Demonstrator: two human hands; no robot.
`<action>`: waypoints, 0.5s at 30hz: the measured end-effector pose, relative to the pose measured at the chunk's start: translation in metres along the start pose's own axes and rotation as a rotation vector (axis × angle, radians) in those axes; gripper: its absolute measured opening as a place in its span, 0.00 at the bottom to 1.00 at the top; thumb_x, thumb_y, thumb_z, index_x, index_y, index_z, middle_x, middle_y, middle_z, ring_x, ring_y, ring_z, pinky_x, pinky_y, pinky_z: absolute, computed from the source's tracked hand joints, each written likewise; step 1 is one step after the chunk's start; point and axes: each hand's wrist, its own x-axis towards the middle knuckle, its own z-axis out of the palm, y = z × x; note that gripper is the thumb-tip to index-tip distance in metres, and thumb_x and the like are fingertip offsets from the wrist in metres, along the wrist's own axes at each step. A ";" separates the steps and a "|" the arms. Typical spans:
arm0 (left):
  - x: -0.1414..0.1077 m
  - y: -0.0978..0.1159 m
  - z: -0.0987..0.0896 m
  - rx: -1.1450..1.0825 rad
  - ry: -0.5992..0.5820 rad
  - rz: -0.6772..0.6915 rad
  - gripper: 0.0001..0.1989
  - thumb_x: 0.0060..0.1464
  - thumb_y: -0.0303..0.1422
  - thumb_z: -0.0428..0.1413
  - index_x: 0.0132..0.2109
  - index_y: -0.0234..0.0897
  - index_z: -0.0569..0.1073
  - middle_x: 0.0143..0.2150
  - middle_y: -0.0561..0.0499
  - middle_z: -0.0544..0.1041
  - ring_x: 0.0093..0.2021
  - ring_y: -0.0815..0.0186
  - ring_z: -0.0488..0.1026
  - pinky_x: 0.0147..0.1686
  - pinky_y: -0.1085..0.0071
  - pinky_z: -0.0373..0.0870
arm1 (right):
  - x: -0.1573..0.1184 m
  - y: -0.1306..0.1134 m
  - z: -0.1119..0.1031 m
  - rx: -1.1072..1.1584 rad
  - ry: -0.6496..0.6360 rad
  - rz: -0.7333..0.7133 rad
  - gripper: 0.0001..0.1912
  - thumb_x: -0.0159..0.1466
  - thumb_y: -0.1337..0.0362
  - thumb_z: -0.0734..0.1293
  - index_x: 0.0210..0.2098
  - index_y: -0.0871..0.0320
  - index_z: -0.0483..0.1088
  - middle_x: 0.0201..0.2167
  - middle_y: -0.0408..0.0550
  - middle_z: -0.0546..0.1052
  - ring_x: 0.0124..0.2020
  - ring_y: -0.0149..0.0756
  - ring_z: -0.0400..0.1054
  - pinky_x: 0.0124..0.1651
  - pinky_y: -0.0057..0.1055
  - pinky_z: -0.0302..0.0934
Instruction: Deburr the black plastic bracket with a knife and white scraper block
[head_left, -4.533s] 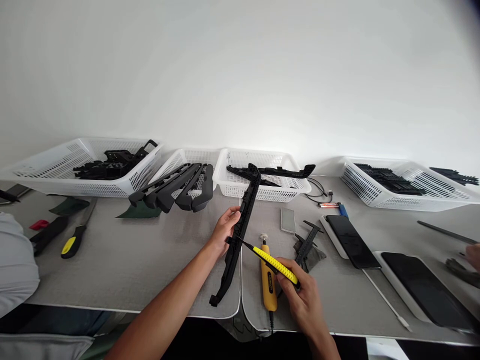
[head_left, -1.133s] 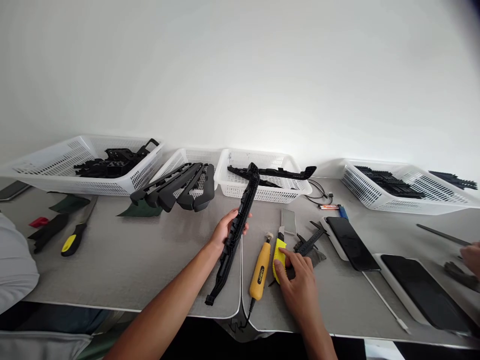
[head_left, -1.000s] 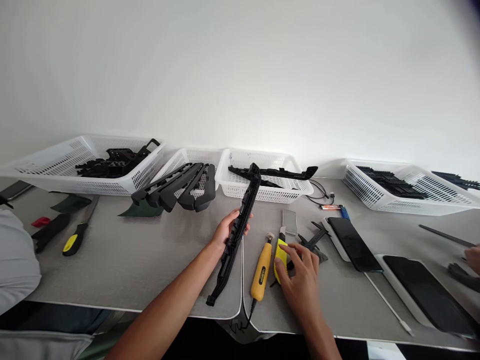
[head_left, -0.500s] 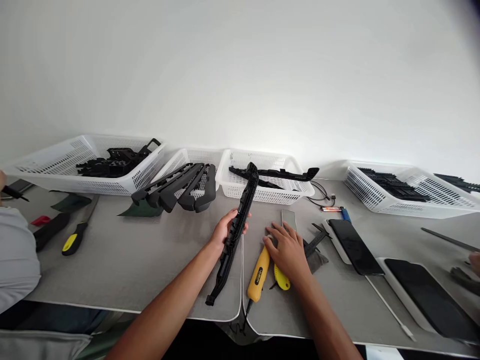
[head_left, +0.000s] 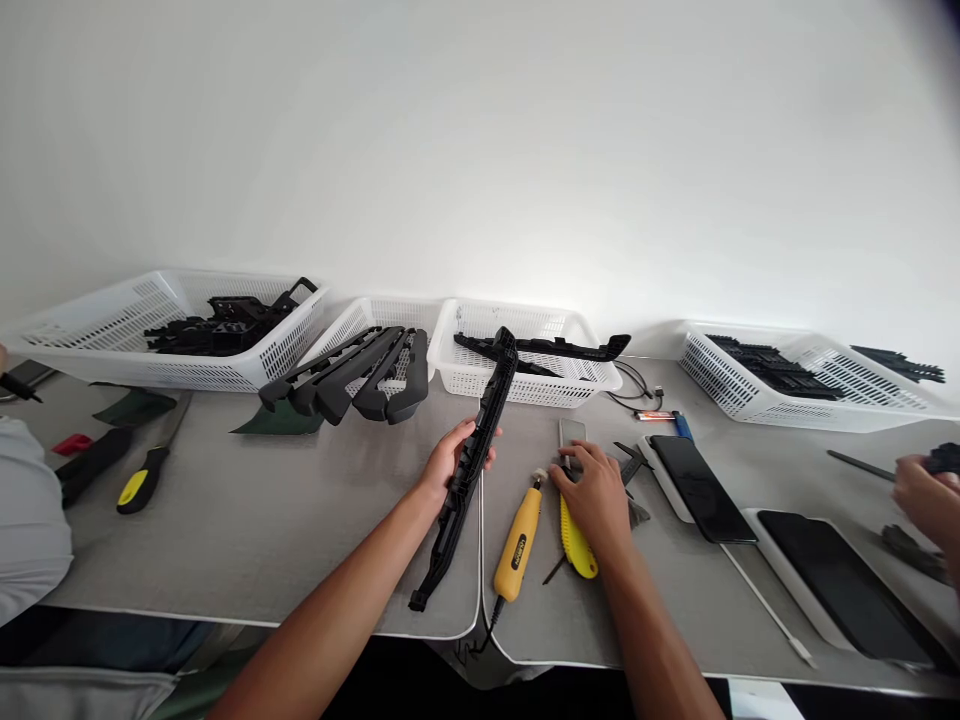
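My left hand (head_left: 448, 461) grips a long black plastic bar (head_left: 466, 470) near its middle; the bar's near end rests on the grey mat (head_left: 285, 520) and its far end rises toward the middle basket. My right hand (head_left: 595, 493) lies flat with its fingers apart on the mat, fingertips touching a small grey flat block (head_left: 570, 433). A yellow utility knife (head_left: 577, 540) lies under the heel of that hand, not gripped. To the left of it lies a yellow corded hand tool (head_left: 519, 538).
White baskets (head_left: 525, 380) of black parts line the wall. A black caliper (head_left: 628, 462), phones on white trays (head_left: 701, 475) and a yellow-handled screwdriver (head_left: 144, 478) lie on the mat. Another person's hand (head_left: 922, 495) is at the right edge, a sleeve (head_left: 30, 530) at the left.
My right hand set the yellow knife down on the mat, let go of it and slid forward onto the grey block. The left hand kept holding the black bar.
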 end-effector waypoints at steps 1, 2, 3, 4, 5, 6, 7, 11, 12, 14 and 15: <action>0.000 0.000 0.000 0.004 -0.002 0.000 0.13 0.56 0.39 0.62 0.43 0.34 0.78 0.43 0.43 0.83 0.29 0.65 0.77 0.26 0.70 0.70 | 0.001 -0.001 -0.001 -0.016 -0.006 0.003 0.18 0.64 0.55 0.65 0.49 0.56 0.77 0.57 0.53 0.74 0.55 0.51 0.64 0.58 0.43 0.58; 0.000 0.000 0.000 0.009 -0.004 0.000 0.13 0.55 0.39 0.63 0.43 0.34 0.78 0.43 0.43 0.83 0.29 0.65 0.77 0.26 0.70 0.70 | 0.003 -0.002 -0.002 -0.035 -0.014 0.006 0.17 0.64 0.56 0.65 0.48 0.56 0.77 0.56 0.52 0.75 0.54 0.50 0.64 0.57 0.42 0.58; 0.000 0.000 0.001 0.013 -0.003 0.000 0.13 0.55 0.39 0.63 0.43 0.34 0.78 0.43 0.43 0.83 0.29 0.65 0.77 0.26 0.70 0.70 | 0.004 -0.004 -0.003 -0.053 -0.023 0.012 0.16 0.64 0.57 0.65 0.47 0.56 0.77 0.55 0.52 0.75 0.53 0.50 0.65 0.56 0.41 0.58; -0.001 0.000 0.001 0.016 -0.002 -0.001 0.13 0.55 0.39 0.63 0.43 0.34 0.78 0.43 0.44 0.83 0.29 0.65 0.77 0.26 0.70 0.70 | 0.007 -0.005 -0.004 -0.070 -0.031 0.019 0.14 0.64 0.59 0.65 0.46 0.56 0.76 0.53 0.51 0.75 0.51 0.49 0.65 0.55 0.41 0.58; -0.001 0.000 0.001 0.017 0.001 -0.002 0.14 0.55 0.39 0.63 0.43 0.34 0.78 0.42 0.44 0.83 0.29 0.65 0.77 0.26 0.70 0.71 | 0.009 -0.006 -0.005 -0.083 -0.035 0.029 0.13 0.63 0.60 0.65 0.45 0.56 0.76 0.52 0.52 0.75 0.50 0.49 0.65 0.54 0.41 0.59; -0.001 0.001 0.002 0.017 0.004 -0.003 0.14 0.55 0.39 0.63 0.43 0.34 0.78 0.42 0.44 0.83 0.29 0.66 0.77 0.26 0.71 0.71 | 0.012 -0.007 -0.005 -0.094 -0.037 0.040 0.13 0.63 0.61 0.64 0.45 0.56 0.76 0.52 0.52 0.75 0.50 0.49 0.66 0.52 0.40 0.59; -0.002 0.001 0.002 0.016 0.006 -0.003 0.14 0.55 0.39 0.63 0.43 0.34 0.78 0.42 0.44 0.83 0.29 0.66 0.77 0.26 0.71 0.71 | 0.016 -0.007 -0.005 -0.104 -0.039 0.053 0.14 0.63 0.62 0.64 0.47 0.56 0.75 0.52 0.52 0.75 0.49 0.49 0.67 0.49 0.39 0.59; -0.002 0.003 0.003 0.015 0.006 0.010 0.13 0.56 0.39 0.63 0.43 0.33 0.78 0.42 0.44 0.83 0.28 0.66 0.77 0.26 0.71 0.71 | 0.029 -0.009 -0.003 -0.126 -0.054 0.078 0.26 0.62 0.62 0.66 0.60 0.55 0.71 0.57 0.54 0.74 0.51 0.50 0.69 0.42 0.36 0.59; -0.002 0.003 0.003 0.015 0.004 0.012 0.13 0.56 0.39 0.63 0.43 0.33 0.78 0.42 0.44 0.83 0.28 0.66 0.77 0.26 0.71 0.71 | 0.033 -0.009 -0.003 -0.125 -0.060 0.075 0.28 0.62 0.61 0.67 0.62 0.55 0.70 0.58 0.54 0.74 0.51 0.50 0.69 0.42 0.36 0.59; -0.001 0.004 0.002 0.016 0.006 0.015 0.13 0.55 0.39 0.63 0.42 0.34 0.78 0.42 0.44 0.83 0.28 0.66 0.77 0.25 0.71 0.71 | 0.038 -0.008 -0.002 -0.118 -0.068 0.067 0.29 0.62 0.60 0.67 0.62 0.56 0.70 0.58 0.55 0.74 0.51 0.49 0.71 0.43 0.35 0.60; -0.001 0.004 0.002 0.018 0.008 0.016 0.13 0.55 0.39 0.63 0.42 0.34 0.78 0.42 0.44 0.83 0.28 0.66 0.77 0.25 0.71 0.71 | 0.040 -0.009 -0.001 -0.113 -0.070 0.062 0.27 0.63 0.59 0.67 0.61 0.56 0.71 0.58 0.55 0.74 0.50 0.48 0.71 0.43 0.35 0.60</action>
